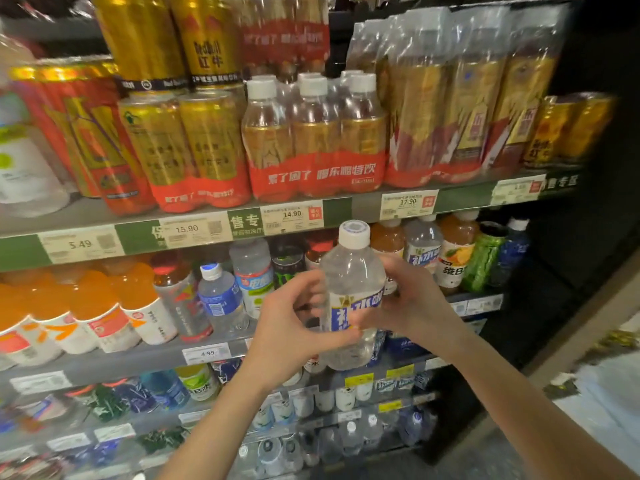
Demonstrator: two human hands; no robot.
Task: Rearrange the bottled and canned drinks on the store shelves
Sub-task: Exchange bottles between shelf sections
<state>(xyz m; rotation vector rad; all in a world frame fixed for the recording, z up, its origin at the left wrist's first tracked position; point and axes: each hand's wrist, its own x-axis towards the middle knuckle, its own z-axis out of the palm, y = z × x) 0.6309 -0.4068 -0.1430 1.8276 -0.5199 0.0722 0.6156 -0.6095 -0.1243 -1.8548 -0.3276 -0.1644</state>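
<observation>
Clear bottle [353, 296], white cap, blue-and-white label, held upright in front of the middle shelf [138, 358]. Left hand [294, 323] grips its lower body, fingers curled round. Right hand [412, 299] grips the opposite side. Orange bottles [86, 306] stand on that shelf, left.

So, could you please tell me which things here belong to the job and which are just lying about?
In hand:
clear white-capped plastic bottle with blue label
left hand
right hand

Lying about:
paper price tags
white clutter on the floor
</observation>
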